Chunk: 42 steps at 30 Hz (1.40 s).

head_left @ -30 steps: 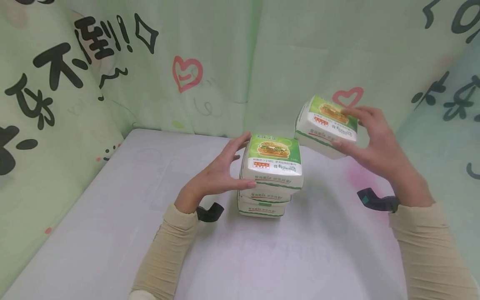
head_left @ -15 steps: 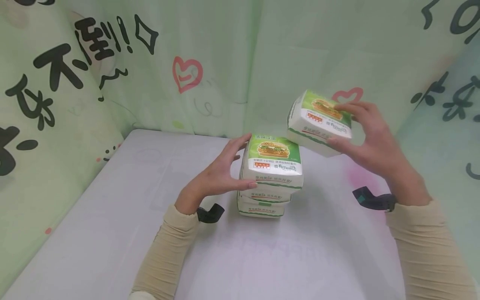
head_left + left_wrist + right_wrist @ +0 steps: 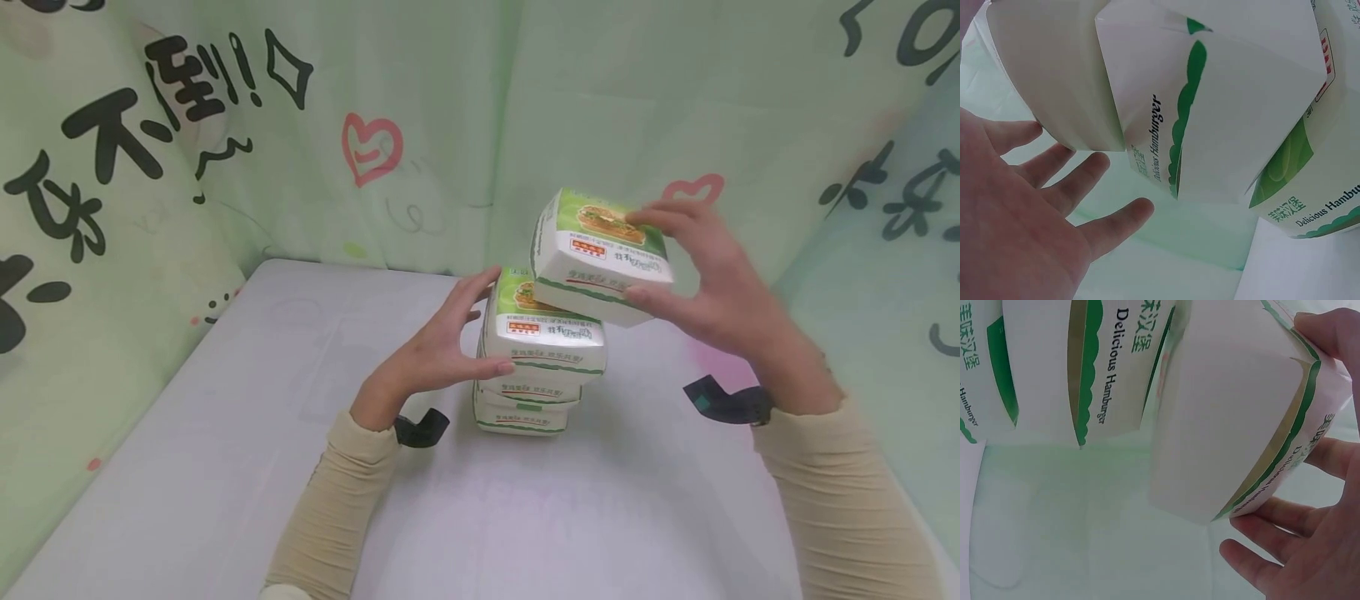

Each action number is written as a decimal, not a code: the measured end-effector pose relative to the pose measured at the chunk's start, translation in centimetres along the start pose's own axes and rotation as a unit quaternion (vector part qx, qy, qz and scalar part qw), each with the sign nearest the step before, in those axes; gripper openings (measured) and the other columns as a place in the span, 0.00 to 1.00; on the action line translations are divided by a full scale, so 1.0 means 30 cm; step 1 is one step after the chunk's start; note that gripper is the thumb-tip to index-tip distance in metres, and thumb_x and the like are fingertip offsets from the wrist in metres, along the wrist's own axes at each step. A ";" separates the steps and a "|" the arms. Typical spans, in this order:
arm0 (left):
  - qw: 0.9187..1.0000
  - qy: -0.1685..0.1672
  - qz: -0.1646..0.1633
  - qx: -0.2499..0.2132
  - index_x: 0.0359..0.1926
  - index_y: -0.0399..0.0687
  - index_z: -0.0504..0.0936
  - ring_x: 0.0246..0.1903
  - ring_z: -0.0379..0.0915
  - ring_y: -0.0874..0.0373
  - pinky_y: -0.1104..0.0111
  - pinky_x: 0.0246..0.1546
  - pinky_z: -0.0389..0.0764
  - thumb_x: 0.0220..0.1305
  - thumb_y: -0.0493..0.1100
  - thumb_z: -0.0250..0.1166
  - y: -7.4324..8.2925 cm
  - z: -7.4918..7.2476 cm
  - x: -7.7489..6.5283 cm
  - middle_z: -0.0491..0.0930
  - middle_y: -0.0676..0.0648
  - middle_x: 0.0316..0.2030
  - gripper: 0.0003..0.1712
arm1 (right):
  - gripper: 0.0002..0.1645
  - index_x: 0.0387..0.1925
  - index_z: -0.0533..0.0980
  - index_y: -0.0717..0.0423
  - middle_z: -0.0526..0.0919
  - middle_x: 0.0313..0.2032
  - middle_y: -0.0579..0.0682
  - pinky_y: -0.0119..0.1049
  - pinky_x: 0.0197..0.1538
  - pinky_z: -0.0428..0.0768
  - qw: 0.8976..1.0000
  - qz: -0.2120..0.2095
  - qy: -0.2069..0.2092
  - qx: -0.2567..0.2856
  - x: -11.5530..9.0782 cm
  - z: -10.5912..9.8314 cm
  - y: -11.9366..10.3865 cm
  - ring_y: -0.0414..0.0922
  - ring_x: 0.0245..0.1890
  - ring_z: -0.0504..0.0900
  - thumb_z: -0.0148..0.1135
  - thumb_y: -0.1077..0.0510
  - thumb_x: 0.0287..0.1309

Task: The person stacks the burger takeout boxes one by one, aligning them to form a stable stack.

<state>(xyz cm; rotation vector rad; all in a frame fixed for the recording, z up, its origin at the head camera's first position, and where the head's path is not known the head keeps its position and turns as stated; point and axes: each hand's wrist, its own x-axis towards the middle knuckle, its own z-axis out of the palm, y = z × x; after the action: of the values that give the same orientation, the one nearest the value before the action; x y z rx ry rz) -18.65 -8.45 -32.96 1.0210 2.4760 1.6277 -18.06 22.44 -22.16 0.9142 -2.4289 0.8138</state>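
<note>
A stack of three white-and-green paper hamburger boxes (image 3: pixel 543 367) stands on the table, its layers slightly out of line. My left hand (image 3: pixel 427 342) spans the left side of the top box, thumb at the front face and fingers toward the back. In the left wrist view, fingertips touch a box's pale side (image 3: pixel 1054 75), while the other fingers spread out. Above the stack's right part, my right hand (image 3: pixel 720 287) grips another hamburger box (image 3: pixel 600 258) by its right side, slightly tilted. It partly covers the top box's burger picture. Whether the two boxes touch cannot be told.
The stack rests on a white-covered table (image 3: pixel 300 417). Behind it hangs a pale green curtain (image 3: pixel 600 100) with black lettering and hearts, and it continues along both sides. A dark strap device (image 3: pixel 727 402) is on the right wrist, with a similar one (image 3: pixel 422 427) on the left.
My right hand has carried its hamburger box leftward from beside the stack to over its top, rising a little and then lowering. The left hand and stack have stayed in place.
</note>
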 end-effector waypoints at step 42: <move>1.000 0.001 0.013 -0.015 0.76 0.74 0.46 0.73 0.50 0.60 0.47 0.71 0.62 0.53 0.49 0.75 -0.005 0.004 -0.001 0.51 0.58 0.73 0.59 | 0.43 0.70 0.65 0.46 0.59 0.72 0.50 0.60 0.60 0.65 0.998 -0.005 -0.063 0.014 0.015 0.052 -0.084 0.52 0.70 0.59 0.68 0.55 0.51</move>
<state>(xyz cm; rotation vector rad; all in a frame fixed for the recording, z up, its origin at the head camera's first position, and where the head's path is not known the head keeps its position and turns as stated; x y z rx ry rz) -18.66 -8.41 -33.16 1.0535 2.4426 1.6679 -16.90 19.69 -22.11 1.0172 -2.5231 0.8121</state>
